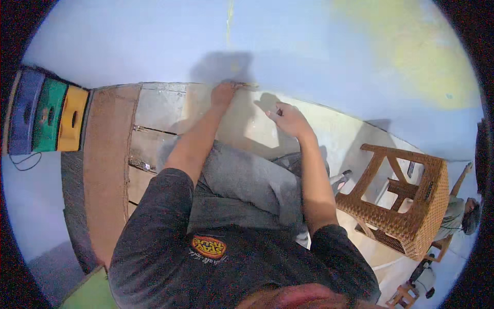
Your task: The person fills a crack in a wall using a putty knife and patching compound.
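My left hand (224, 95) reaches to the base of the pale wall (309, 41), its fingers bent at a thin light-brown strip (249, 85) along the floor edge; what they grip is hard to make out. My right hand (288, 119) is a little lower and to the right, above the pale floor (321, 118), with curled fingers around something small and dark that I cannot identify. My legs in grey cloth (247, 185) are bent beneath my arms. Both hands cast shadows.
Blue, green and yellow drawers (72, 118) stand at the left beside brown boards (105, 165). A brown woven stool (422, 216) stands at the right; beyond it another person (458, 211) raises an arm to the wall. A green object (87, 291) is at lower left.
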